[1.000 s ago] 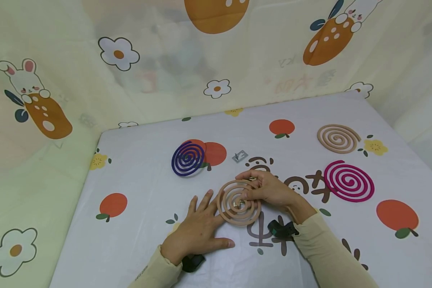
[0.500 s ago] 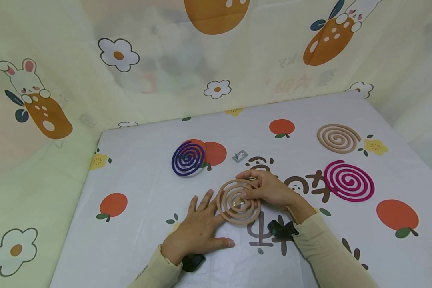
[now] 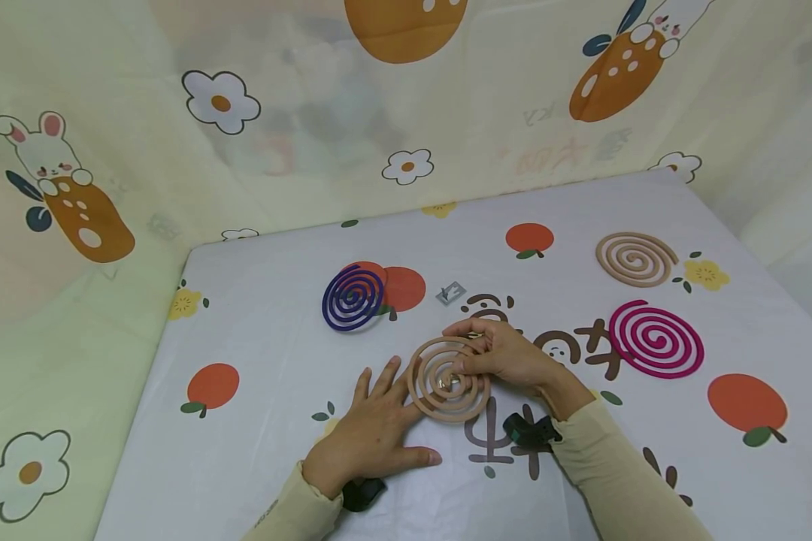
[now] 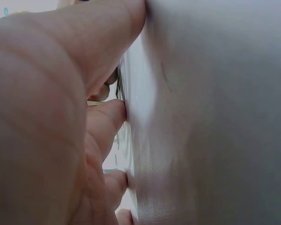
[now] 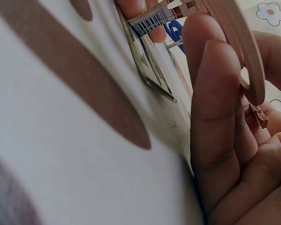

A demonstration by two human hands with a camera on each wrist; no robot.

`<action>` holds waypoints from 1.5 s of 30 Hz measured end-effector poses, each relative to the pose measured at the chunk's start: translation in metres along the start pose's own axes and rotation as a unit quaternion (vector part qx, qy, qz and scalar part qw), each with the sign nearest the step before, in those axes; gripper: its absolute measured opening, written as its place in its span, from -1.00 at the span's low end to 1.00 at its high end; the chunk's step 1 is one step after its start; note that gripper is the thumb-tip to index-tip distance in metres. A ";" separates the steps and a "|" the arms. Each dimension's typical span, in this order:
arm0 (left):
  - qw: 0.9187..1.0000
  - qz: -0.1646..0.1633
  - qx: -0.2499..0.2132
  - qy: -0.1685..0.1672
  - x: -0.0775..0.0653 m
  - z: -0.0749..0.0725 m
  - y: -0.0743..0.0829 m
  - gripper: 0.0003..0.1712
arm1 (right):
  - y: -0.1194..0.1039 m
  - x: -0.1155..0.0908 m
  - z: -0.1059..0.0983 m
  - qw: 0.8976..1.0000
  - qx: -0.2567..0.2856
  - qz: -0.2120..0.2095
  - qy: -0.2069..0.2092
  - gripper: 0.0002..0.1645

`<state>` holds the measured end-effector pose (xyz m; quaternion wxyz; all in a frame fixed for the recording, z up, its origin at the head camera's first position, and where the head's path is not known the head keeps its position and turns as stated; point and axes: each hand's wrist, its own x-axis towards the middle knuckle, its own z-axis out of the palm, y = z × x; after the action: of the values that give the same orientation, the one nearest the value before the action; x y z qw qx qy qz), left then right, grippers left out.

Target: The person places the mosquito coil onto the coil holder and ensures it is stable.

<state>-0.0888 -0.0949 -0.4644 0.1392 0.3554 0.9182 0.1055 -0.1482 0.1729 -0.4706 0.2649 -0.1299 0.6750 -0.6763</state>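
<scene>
The left hand [image 3: 372, 432] lies nearest, palm down on the white tablecloth [image 3: 257, 451], its fingers straight and spread, partly hidden under the held tan mosquito coil [image 3: 425, 382]. The right hand [image 3: 510, 361] pinches that round coil at its right side, broad face upward; its outer end's direction cannot be told. The coil blocks the head view of a metal stand [image 5: 147, 72] below it. Beyond lie a magenta coil [image 3: 658, 342] to the right, a purple-blue coil [image 3: 353, 297] to the left, a small metal stand [image 3: 450, 294] between, and farthest, another tan coil [image 3: 636, 261].
</scene>
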 end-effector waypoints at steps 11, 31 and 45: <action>1.000 0.005 -0.002 0.007 -0.001 -0.001 0.000 0.02 | 0.000 0.000 0.000 1.000 -0.005 -0.001 0.002 -0.35; 1.000 0.001 -0.005 0.003 0.000 0.000 0.000 0.02 | -0.001 0.001 0.004 0.999 -0.032 -0.002 -0.001 -0.32; 1.000 0.002 -0.005 0.001 -0.001 0.000 0.000 0.02 | 0.000 0.004 0.008 0.998 -0.060 -0.007 0.023 -0.34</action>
<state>-0.0887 -0.0955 -0.4642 0.1399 0.3565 0.9171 0.1105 -0.1474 0.1642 -0.4713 0.2361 -0.1348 0.7192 -0.6395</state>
